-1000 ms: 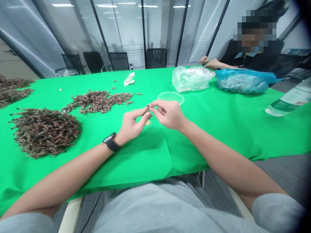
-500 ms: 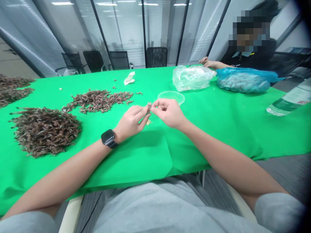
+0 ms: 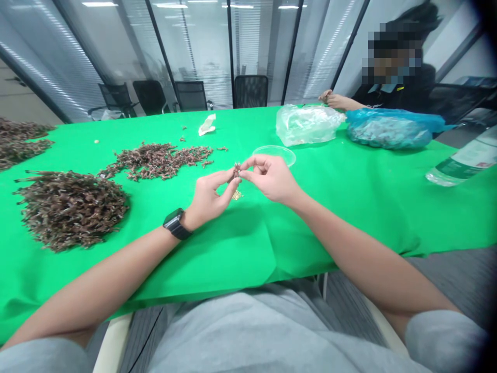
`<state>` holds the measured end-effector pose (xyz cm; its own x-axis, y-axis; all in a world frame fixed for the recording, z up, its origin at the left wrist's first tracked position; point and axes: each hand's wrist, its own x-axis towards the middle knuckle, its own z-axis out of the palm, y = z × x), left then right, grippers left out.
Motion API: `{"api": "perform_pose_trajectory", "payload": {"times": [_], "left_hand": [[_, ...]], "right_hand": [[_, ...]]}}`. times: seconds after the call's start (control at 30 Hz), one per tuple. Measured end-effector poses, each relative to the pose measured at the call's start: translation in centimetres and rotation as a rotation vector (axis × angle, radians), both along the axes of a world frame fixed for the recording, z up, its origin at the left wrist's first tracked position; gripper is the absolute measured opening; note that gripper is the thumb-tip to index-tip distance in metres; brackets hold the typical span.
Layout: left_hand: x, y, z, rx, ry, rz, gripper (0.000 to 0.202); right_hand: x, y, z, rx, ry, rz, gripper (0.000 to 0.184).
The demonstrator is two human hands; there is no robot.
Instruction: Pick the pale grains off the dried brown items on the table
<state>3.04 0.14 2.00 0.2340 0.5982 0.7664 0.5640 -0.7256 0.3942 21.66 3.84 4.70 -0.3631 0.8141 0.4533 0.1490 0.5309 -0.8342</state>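
A small dried brown plant piece (image 3: 236, 170) is pinched between the thumb and fingers of my left hand (image 3: 212, 197). My right hand (image 3: 272, 178) meets it from the other side, thumb and forefinger closed on the same piece. Its exact kind is too small to make out. Below the fingertips lies a little heap of yellowish bits (image 3: 237, 195) on the green cloth. Behind my right hand, and partly hidden by it, stands a shallow clear plastic bowl (image 3: 285, 155).
Dried brown plant pieces form a large pile (image 3: 73, 210) at left and a loose spread (image 3: 155, 160) farther back. Across the table are crumpled paper (image 3: 207, 125), a clear bag (image 3: 306, 125) and a blue bag (image 3: 392, 129). A bottle (image 3: 462, 160) lies at right; another person (image 3: 399, 77) sits beyond.
My left hand has turned slightly at the wrist, its thumb and fingers shifting around the small piece. My right fingers stay against it. The other person's head has moved a little left.
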Motion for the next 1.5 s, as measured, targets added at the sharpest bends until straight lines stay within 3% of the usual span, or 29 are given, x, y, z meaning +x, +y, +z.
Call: {"api": "perform_pose_trajectory", "payload": {"times": [0.2,0.4,0.53,0.77,0.93,1.03,1.13,1.3,1.4,1.5], "left_hand": [[0.0,-0.1,-0.1,-0.12,-0.085,-0.021,0.027],[-0.2,0.1,-0.2,-0.17,-0.11,-0.047,0.032],[-0.3,0.0,0.0,-0.161,-0.082,-0.043,0.03],[-0.9,0.1,0.3,-0.003,0.133,-0.03,0.023],[-2.1,1.0,0.5,0.175,0.381,-0.016,0.023],[-2.2,1.1,0.6,0.174,0.382,-0.002,0.022],[-1.7,0.8,0.6,0.091,0.224,0.013,0.023],[-1.0,0.5,0.5,-0.057,0.043,-0.008,0.026],[-0.9,0.4,0.5,-0.099,0.011,-0.005,0.029],[-0.8,0.4,0.5,-0.112,0.0,-0.021,0.028]], "right_hand": [[0.2,0.2,-0.7,0.36,-0.082,-0.101,0.007],[0.2,0.0,-0.6,0.375,-0.113,-0.088,0.008],[0.1,-0.2,-0.3,0.164,-0.06,-0.031,0.012],[0.2,0.2,-0.1,-0.409,0.115,0.167,0.035],[0.7,0.5,0.2,-0.69,0.158,0.324,0.032],[0.8,0.6,0.3,-0.771,0.181,0.377,0.028],[0.6,0.5,0.3,-0.626,0.142,0.251,0.028],[0.3,0.0,0.2,-0.037,-0.04,0.001,0.021],[0.4,-0.1,0.0,0.216,-0.11,-0.064,0.014],[0.5,0.1,-0.4,0.335,-0.167,-0.071,0.013]]}}
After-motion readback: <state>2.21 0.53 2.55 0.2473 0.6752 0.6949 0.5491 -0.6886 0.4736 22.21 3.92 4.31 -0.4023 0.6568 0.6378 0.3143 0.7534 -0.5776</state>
